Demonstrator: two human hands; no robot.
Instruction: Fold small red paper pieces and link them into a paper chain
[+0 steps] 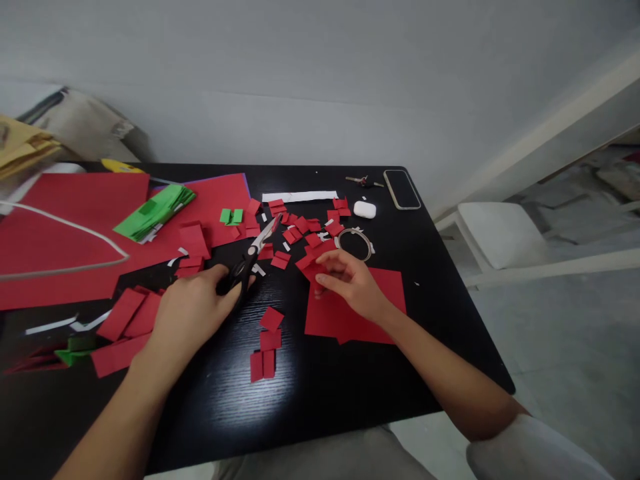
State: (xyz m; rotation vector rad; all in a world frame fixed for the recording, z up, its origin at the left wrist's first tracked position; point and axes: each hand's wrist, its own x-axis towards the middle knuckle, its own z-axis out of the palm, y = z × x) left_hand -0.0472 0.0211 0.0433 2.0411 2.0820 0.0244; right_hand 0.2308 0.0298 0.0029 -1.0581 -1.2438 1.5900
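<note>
My left hand (pixel 195 300) is closed around the black handles of a pair of scissors (pixel 254 250). Their blades point away from me, with the tips over small folded red paper pieces (pixel 293 235). My right hand (pixel 357 287) hovers above the left part of some red paper sheets (pixel 363 320), its fingers loosely curled. A gap shows between its thumb and index finger, and nothing can be made out in it. By the fingertips lies a red paper piece (pixel 307 265). A roll of tape (pixel 355 244) lies just beyond that hand.
Larger red sheets (pixel 75 233) cover the table's left side, topped by a green paper stack (pixel 155 212). Beyond the scissors lies a white strip (pixel 300 197). Farther right are a white earbud case (pixel 365 210), keys (pixel 364 181) and a phone (pixel 402 189). A white stool (pixel 500 233) stands to the right.
</note>
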